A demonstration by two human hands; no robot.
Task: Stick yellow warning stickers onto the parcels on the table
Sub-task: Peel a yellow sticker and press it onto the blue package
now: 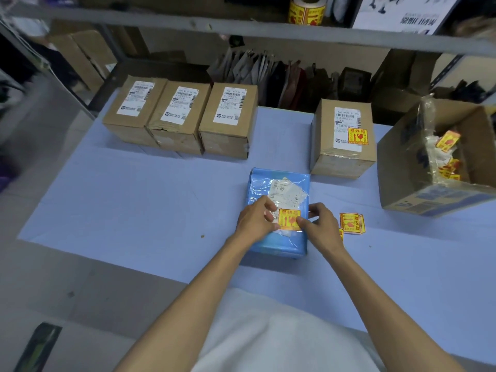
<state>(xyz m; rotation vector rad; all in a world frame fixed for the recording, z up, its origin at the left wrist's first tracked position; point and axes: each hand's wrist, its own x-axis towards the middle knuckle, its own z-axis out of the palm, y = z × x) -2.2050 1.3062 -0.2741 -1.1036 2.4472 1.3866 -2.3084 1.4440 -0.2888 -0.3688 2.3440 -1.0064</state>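
A blue plastic-wrapped parcel point(279, 183) lies in the middle of the table with a white shipping label on top. A yellow warning sticker point(288, 219) sits on the parcel's near part. My left hand point(255, 222) rests on the parcel and pinches the sticker's left edge. My right hand point(320, 225) pinches the sticker's right edge with curled fingers. A small pile of loose yellow stickers point(352, 223) lies on the table just right of my right hand. Three brown boxes point(182, 119) stand in a row at the back left, bearing only white labels. A fourth brown box point(343, 138) at the back right carries a yellow sticker.
An open cardboard carton point(434, 162) with crumpled sticker scraps stands at the right edge. A roll of yellow stickers point(306, 10) sits on the shelf above. Bags and dark items line the back under the shelf. The blue table cover point(134, 210) ends at the left.
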